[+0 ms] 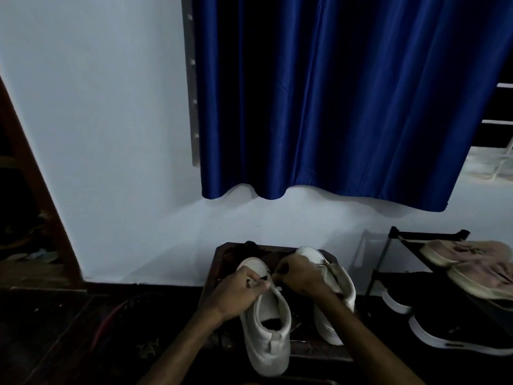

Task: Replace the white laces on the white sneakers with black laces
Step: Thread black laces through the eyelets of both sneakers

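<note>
**Q:** Fig. 1: where is the work, and how is it held?

**A:** On the stool (pixel 222 262). The left hand (pixel 247 290) is curled round the sneaker (pixel 266 329) at its eyelets. The right hand (pixel 301 276) seems to pinch a dark lace (pixel 263 278). The second sneaker (pixel 336 295) stands just beside.

**Q:** Handling?

**A:** The lace is probably limp, light and slippery, so take it by the tip. The sneaker looks soft-sided, so steady it near the eyelets.

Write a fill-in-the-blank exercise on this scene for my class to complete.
1. The left hand and right hand meet at the lacing of one white sneaker; the other sneaker lies to its ____.
2. The hanging curtain is ____.
3. The shoes on top of the rack are ____.
Missing words: right; blue; pink.
</note>
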Demonstrator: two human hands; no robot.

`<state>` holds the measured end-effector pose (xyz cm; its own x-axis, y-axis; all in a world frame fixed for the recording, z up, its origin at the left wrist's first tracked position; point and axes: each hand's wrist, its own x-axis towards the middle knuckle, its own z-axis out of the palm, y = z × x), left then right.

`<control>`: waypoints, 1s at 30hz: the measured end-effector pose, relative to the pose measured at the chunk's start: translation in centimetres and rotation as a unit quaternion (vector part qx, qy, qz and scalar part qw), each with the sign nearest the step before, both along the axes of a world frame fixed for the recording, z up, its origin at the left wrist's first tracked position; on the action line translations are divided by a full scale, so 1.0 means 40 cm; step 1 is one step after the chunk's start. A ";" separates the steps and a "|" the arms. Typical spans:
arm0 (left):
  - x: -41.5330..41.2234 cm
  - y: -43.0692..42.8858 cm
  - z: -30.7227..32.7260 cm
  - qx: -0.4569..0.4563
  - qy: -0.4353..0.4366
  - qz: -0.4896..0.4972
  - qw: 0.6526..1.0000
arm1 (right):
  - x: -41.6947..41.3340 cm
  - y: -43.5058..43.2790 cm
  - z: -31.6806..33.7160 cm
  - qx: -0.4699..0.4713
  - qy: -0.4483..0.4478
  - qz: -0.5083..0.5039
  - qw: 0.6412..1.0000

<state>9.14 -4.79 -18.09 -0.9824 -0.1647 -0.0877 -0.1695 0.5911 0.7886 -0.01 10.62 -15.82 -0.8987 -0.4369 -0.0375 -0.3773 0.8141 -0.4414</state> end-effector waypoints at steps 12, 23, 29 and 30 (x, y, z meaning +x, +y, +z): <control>0.005 0.004 0.037 0.146 0.025 0.066 0.987 | -0.051 0.020 0.059 0.060 0.031 -0.060 0.996; -0.051 -0.117 0.492 0.229 0.284 0.073 0.928 | -0.067 0.000 0.485 -0.598 -0.241 0.015 0.764; -0.063 -0.097 0.763 0.311 0.441 -0.015 0.842 | -0.044 -0.044 0.738 -0.630 -0.170 0.109 0.750; -0.066 -0.089 0.799 0.316 0.452 -0.023 0.834 | -0.034 -0.047 0.773 -0.617 -0.152 0.110 0.764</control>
